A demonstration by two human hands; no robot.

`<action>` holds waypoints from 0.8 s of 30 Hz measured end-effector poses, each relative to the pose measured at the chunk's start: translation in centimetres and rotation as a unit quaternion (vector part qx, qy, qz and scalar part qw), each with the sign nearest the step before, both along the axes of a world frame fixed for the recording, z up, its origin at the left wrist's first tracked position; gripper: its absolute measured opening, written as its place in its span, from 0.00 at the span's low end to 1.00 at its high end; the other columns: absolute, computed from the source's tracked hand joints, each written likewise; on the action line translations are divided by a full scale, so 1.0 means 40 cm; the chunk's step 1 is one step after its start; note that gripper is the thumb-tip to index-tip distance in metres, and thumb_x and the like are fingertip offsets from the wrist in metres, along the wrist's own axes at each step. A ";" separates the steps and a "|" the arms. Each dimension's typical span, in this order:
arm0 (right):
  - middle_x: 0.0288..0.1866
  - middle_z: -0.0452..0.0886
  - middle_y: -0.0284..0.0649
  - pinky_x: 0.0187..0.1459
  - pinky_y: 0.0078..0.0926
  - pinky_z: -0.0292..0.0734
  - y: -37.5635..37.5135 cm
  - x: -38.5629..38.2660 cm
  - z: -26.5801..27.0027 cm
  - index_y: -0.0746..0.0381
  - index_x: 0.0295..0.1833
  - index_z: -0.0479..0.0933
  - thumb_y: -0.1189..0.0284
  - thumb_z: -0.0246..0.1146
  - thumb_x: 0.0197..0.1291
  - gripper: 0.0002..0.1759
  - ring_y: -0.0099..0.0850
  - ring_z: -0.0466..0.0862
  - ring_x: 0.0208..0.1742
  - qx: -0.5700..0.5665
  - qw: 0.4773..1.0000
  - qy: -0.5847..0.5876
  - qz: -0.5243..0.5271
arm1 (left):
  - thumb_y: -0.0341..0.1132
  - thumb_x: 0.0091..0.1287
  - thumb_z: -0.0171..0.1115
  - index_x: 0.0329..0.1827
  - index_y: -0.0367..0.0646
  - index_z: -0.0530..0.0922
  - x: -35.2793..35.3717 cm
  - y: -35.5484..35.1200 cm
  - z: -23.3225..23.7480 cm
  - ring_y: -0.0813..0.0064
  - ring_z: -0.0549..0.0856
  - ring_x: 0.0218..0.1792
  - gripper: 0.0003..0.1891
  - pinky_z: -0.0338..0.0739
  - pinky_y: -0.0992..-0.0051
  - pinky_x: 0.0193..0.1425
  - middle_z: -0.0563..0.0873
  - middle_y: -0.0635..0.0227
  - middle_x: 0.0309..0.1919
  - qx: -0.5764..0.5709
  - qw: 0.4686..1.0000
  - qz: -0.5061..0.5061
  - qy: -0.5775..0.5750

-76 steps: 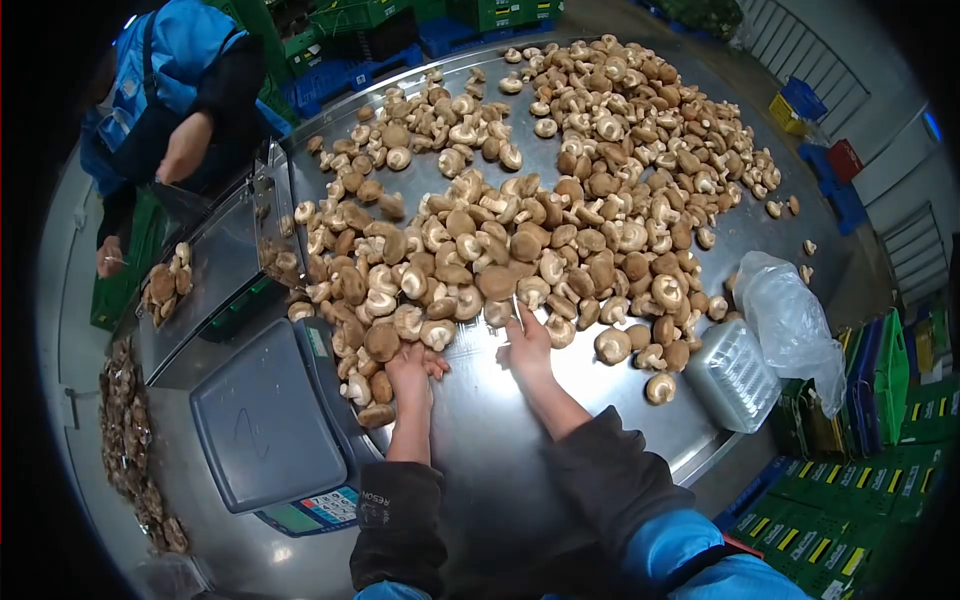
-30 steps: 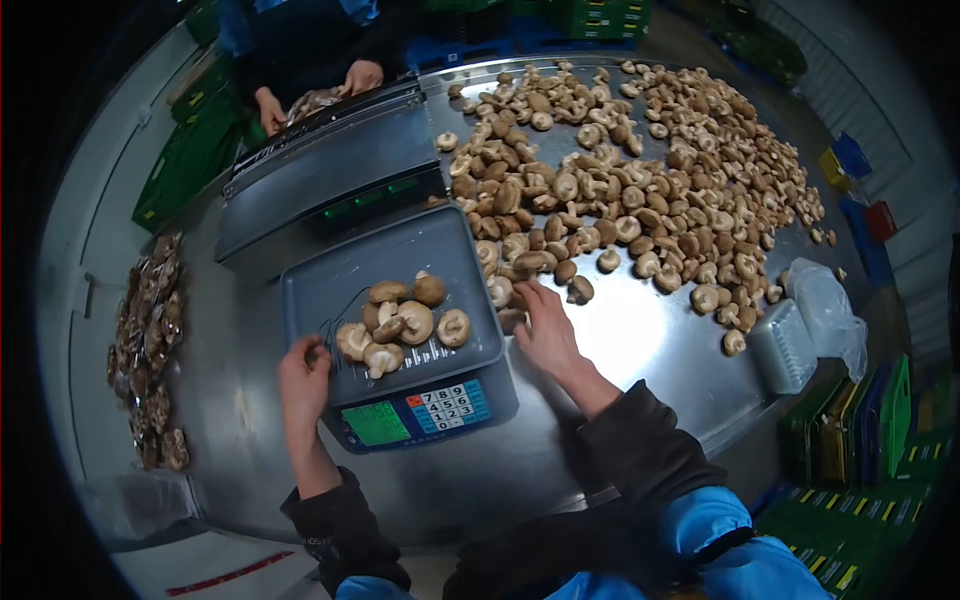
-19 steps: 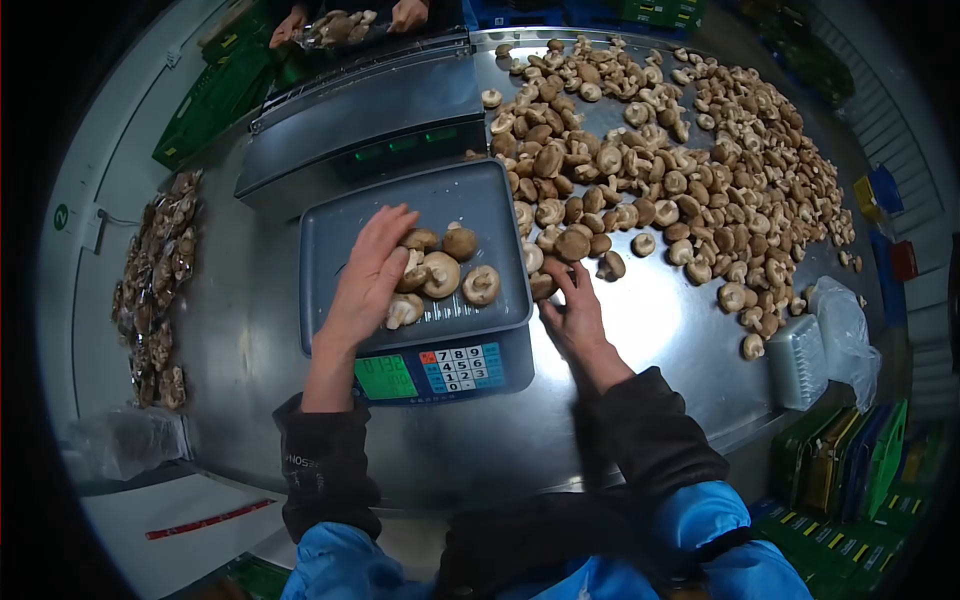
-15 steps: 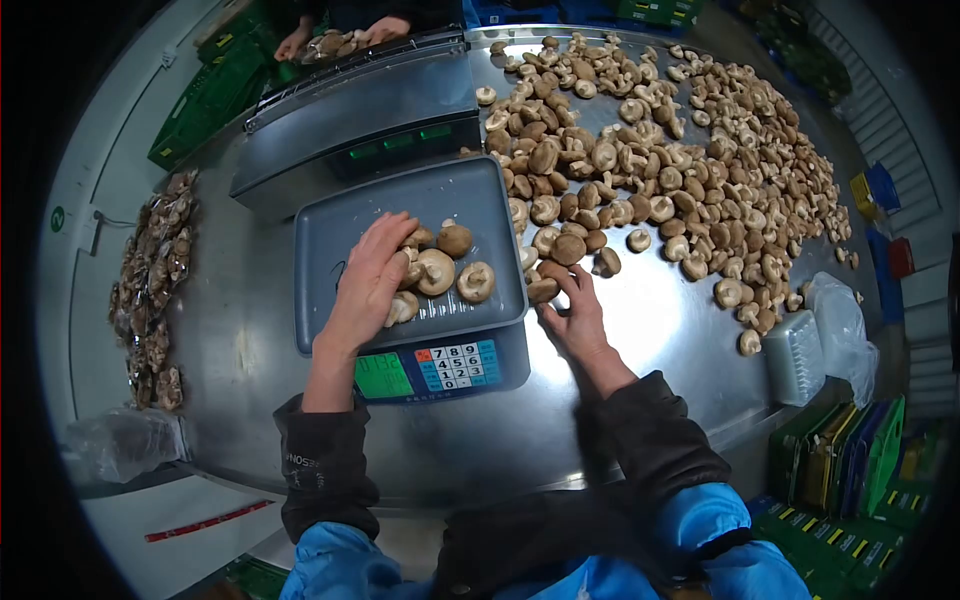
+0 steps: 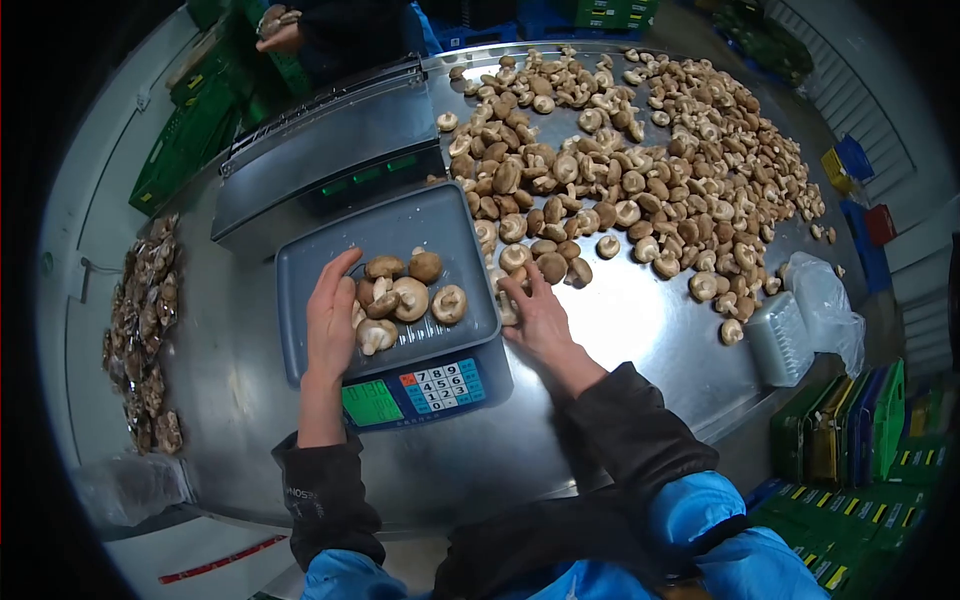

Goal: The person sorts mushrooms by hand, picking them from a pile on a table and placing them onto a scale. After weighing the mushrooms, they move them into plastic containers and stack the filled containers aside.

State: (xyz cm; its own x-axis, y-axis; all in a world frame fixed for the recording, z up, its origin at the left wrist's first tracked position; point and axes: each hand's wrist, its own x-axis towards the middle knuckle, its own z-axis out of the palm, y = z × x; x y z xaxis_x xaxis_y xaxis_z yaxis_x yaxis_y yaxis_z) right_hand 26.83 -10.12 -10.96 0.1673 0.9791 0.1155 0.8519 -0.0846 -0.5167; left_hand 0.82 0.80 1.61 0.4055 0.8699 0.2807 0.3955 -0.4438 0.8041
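A grey plastic tray (image 5: 300, 345) sits on a digital scale (image 5: 440, 390) and holds several shiitake mushrooms (image 5: 411, 299). My left hand (image 5: 332, 325) is inside the tray at its left side, fingers stretched and held together, just left of the mushrooms. Against the tray's right edge, my right hand (image 5: 545, 322) has its thumb and fingers curled round a shiitake mushroom (image 5: 506, 305), partly hidden by them. Other loose mushrooms touch or lie near its fingertips. The scale's green display (image 5: 371, 402) is lit, its digits hard to read.
A big heap of shiitake (image 5: 690, 190) spreads over the steel table (image 5: 630, 390). Behind the tray stands a metal wrapping machine (image 5: 330, 150). Wrapped mushroom packs (image 5: 145, 330) line the left, white trays (image 5: 780, 340) the right. Across the table, another person's hand (image 5: 280, 38) holds mushrooms.
My left hand has drawn left off the mushrooms, uncovering them. My right hand's fingers have closed in beside the tray's edge. The view has shifted, and the other person has raised the mushrooms.
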 end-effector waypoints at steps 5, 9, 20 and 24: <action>0.73 0.57 0.52 0.59 0.40 0.77 -0.020 0.037 -0.036 0.52 0.63 0.70 0.70 0.77 0.41 0.39 0.48 0.72 0.65 0.051 0.994 0.102 0.000 | 0.37 0.72 0.45 0.60 0.35 0.75 -0.010 -0.008 0.000 0.62 0.76 0.62 0.20 0.64 0.70 0.69 0.80 0.55 0.58 -0.002 0.999 0.032 -0.025; 0.70 0.59 0.52 0.62 0.42 0.74 -0.033 0.018 0.088 0.58 0.60 0.69 0.72 0.78 0.40 0.38 0.51 0.72 0.65 0.186 0.951 0.235 -0.077 | 0.38 0.68 0.50 0.64 0.37 0.73 -0.029 -0.023 0.008 0.60 0.74 0.66 0.23 0.64 0.68 0.70 0.77 0.55 0.62 0.010 1.000 0.028 0.007; 0.75 0.54 0.54 0.75 0.48 0.51 0.009 -0.196 0.249 0.60 0.75 0.54 0.60 0.77 0.42 0.56 0.56 0.54 0.77 0.118 0.976 0.092 0.157 | 0.53 0.42 0.76 0.72 0.45 0.64 0.013 -0.061 -0.038 0.49 0.60 0.74 0.51 0.55 0.53 0.74 0.63 0.55 0.73 0.166 0.965 -0.064 0.195; 0.73 0.60 0.52 0.75 0.48 0.51 0.033 -0.181 0.235 0.64 0.74 0.56 0.60 0.74 0.46 0.52 0.53 0.55 0.77 0.153 0.956 0.137 0.212 | 0.51 0.39 0.79 0.70 0.44 0.66 0.021 -0.058 -0.063 0.49 0.62 0.72 0.51 0.57 0.53 0.73 0.65 0.55 0.70 0.178 0.965 -0.047 0.189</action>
